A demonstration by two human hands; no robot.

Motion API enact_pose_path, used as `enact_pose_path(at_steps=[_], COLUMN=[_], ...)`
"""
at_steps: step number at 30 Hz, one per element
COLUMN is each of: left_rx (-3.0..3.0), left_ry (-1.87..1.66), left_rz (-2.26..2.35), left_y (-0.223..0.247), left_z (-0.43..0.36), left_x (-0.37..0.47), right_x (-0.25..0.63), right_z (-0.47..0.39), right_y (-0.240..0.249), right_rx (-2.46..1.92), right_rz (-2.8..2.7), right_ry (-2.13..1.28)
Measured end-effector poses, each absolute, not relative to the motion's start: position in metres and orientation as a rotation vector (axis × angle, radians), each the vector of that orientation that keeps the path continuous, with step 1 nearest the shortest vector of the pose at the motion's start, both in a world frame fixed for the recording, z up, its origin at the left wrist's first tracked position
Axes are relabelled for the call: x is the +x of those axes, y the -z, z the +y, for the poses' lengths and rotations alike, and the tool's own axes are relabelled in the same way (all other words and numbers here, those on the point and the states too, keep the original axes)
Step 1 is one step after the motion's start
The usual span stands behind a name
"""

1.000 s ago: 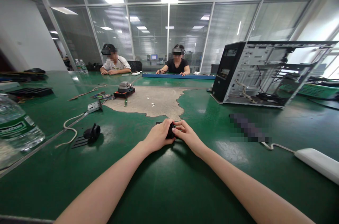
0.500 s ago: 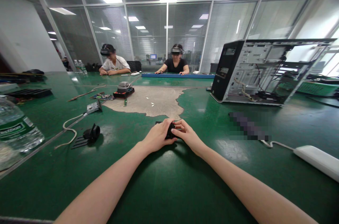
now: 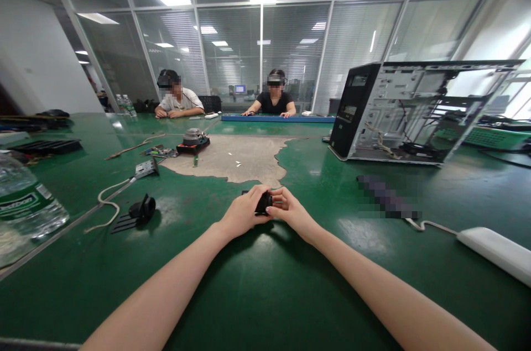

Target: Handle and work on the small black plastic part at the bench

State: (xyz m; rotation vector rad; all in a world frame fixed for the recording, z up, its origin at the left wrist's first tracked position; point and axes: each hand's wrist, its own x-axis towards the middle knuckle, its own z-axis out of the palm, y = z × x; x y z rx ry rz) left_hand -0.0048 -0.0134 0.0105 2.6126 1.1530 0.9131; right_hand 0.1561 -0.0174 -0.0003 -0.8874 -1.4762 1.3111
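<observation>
Between my two hands, low over the green tabletop (image 3: 265, 290), is a small black blocky part (image 3: 263, 206) whose exact kind I cannot make out. My left hand (image 3: 243, 211) wraps it from the left, fingers over the top and thumb along the near side. The fingertips and thumb of my right hand (image 3: 293, 214) pinch its right end. Much of the part is hidden behind the fingers. To the left lies a black plastic piece (image 3: 142, 208) with a rounded body and several flat prongs, touched by neither hand.
An opened computer case (image 3: 390, 113) stands at the right, near a blurred purple item (image 3: 388, 196) and a white corded block (image 3: 495, 249). A water bottle (image 3: 29, 196) is at the left. Beyond are a metal bracket with cable (image 3: 146, 168), circuit pieces and two people across the table.
More of the black part's dark face shows between my hands. My fingers have shifted slightly on it, and both hands stay in about the same place.
</observation>
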Motion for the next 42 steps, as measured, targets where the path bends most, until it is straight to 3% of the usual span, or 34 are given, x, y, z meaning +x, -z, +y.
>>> enact_pose_path(at_steps=[42], left_rx=[2.674], left_ry=[-0.884], left_rz=[1.137], left_y=[-0.0031], left_z=[-0.0112], left_x=[-0.0020], right_x=[0.1566], right_z=[-0.0135], right_y=[0.0027], right_rx=[-0.969], right_rz=[-1.445], right_ry=[-1.289])
